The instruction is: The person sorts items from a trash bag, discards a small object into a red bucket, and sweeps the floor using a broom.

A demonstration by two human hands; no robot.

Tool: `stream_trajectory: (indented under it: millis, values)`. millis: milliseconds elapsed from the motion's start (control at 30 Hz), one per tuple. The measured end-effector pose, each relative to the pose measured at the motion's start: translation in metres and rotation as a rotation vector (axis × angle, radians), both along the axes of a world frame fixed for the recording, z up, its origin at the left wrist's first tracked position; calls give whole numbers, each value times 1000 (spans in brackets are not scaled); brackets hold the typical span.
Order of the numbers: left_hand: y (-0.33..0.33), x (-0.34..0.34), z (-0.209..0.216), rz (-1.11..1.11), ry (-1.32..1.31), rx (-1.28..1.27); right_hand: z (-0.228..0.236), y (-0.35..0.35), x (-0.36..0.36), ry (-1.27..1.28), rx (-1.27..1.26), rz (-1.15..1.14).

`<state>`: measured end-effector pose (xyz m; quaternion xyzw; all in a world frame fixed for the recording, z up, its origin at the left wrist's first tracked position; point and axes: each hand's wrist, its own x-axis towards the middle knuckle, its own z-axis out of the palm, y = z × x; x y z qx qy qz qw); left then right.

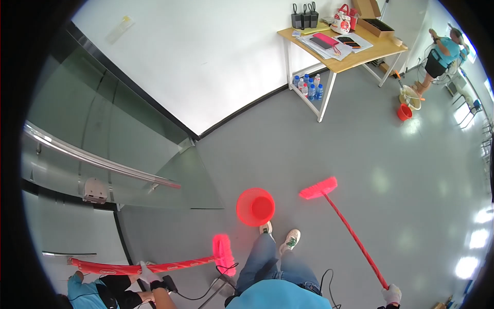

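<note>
My left hand [148,273], in a white glove, is closed round the red handle of a broom [177,265] held crosswise at the lower left. That broom's pink bristle head [223,254] points toward my legs. On the right, my gloved right hand [392,294] grips the end of a second broom's red handle [355,237]. Its pink head [319,188] rests on the grey floor ahead of my feet. Between the two broom heads, just before my shoes, stands a red bucket [248,202]; nothing can be made out inside it.
A glass door [123,134] with a metal bar stands at the left. A wooden table [355,61] holds papers, a bag and boxes, with several bottles [309,86] below. One person [95,293] is at lower left, another [445,51] far right near a red bucket [404,112].
</note>
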<state>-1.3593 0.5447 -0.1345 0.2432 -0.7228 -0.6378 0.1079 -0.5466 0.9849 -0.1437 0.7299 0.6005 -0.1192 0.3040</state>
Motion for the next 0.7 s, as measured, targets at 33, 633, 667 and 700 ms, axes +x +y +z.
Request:
stream_trajectory:
  millis: [33,633,667,700]
  values:
    - [-46,-12,-18,-54,-99,-59,-6,-1,-2,-18,-129,-23]
    - [81,87,-112,277,-271,-100,38,98,-96,-214,-67,-34]
    - [87,78,-110,315,-302,-136,36,122,-101,-216,-73,-17]
    - [86,70,-107,326,-305,-141,49,150,-128,-246,-109,38]
